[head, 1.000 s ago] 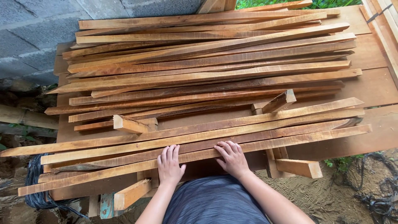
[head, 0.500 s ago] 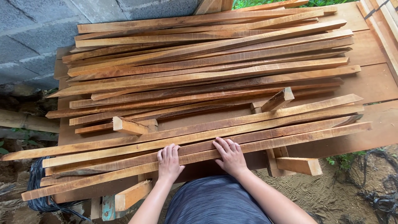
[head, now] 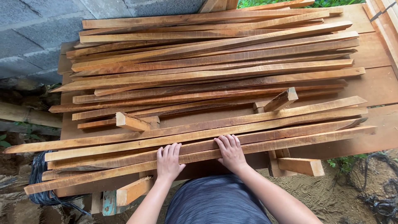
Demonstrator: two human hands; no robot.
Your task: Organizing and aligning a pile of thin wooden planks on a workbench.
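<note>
Both hands lie flat, fingers apart, on the nearest long wood strip (head: 265,146) at the front edge of the pile on the work table (head: 379,85): left hand (head: 168,161) & right hand (head: 230,152), neither clamped on it. Looks like the lining-up step w/ the front strips. Next move prob needs an even push from both palms so the strip doesn't tip off.

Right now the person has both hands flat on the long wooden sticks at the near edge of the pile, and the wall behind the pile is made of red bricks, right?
Not quite. The head view shows the wall is grey concrete block, not red brick. The rest holds: the left hand and right hand lie flat on the long wooden sticks at the near edge of the pile.
</note>
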